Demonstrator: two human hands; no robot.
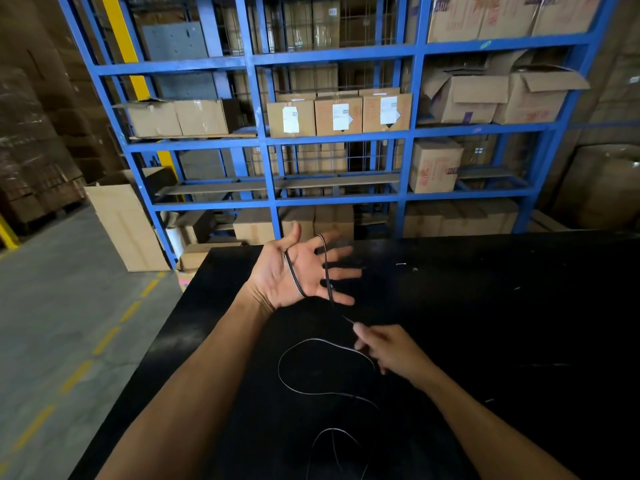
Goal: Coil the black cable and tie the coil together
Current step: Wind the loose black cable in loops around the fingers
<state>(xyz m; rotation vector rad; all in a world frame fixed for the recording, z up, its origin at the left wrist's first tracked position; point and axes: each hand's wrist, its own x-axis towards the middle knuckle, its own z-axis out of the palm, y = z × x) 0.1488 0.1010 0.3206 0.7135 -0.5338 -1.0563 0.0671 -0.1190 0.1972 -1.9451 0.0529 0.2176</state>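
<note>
A: Left hand (304,271) is hovering palm-up over the far-left corner of the bench (485,323), fingers (341,272) fanned wide apart.

B: And the cable (294,277) is sitting on it. One strand is crossing the palm from the thumb web down toward the heel, another is running over the index tip and down across the fingers.

A: So the loop's long axis is lying along the hand's width, far end at the index finger, near end at the little-finger side.

B: From there the cable is dropping toward the near edge, straight into the right hand (391,348).

A: That hand is pinching it between thumb and fingertips, just above the black top, knuckles up.

B: Past the pinch, the slack is curling on the bench. It's sweeping left in a big open loop, then bending back right, with a smaller loop nearer the near edge.

A: The free end is hard to make out against the dark surface; I cannot tell where it stops.

B: Room-wise, the bench to the right is lying open, only a few pale specks on it.

A: The left edge is close beside the left forearm, floor (69,323) below it. Blue shelving (270,140) with boxes (337,114) is standing beyond the far edge.
</note>
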